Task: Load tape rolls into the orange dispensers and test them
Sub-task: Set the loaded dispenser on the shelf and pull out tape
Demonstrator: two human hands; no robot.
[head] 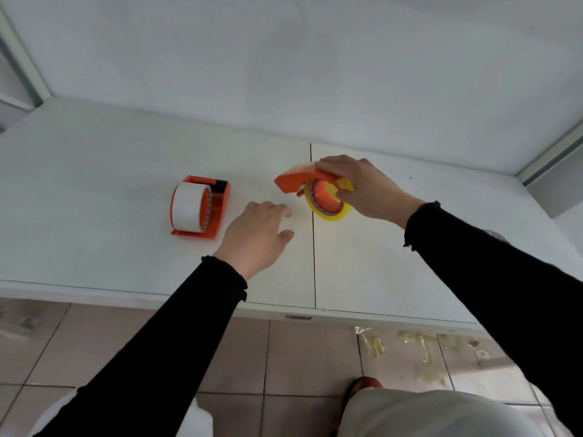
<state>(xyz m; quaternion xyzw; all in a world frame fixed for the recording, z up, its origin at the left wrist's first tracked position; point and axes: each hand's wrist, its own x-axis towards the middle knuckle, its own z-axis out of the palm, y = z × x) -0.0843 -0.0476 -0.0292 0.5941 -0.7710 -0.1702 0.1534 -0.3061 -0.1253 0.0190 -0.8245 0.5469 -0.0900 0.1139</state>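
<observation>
Tape-wise: yellow roll [328, 209] sits in the orange dispenser [299, 178], which my right hand [362, 187] holds tight just over the desk [94, 171], nose leftward so my empty, spread left hand [258, 231] can tug the end.

Bare table [94, 171] left, loaded dispenser [199, 207] mid-table, wall [315, 58] seemingly close behind

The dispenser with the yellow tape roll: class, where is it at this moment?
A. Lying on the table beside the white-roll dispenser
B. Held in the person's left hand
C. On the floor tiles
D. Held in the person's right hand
D: the right hand grips the orange dispenser with the yellow tape roll, while the left hand is open and holds nothing.
</observation>
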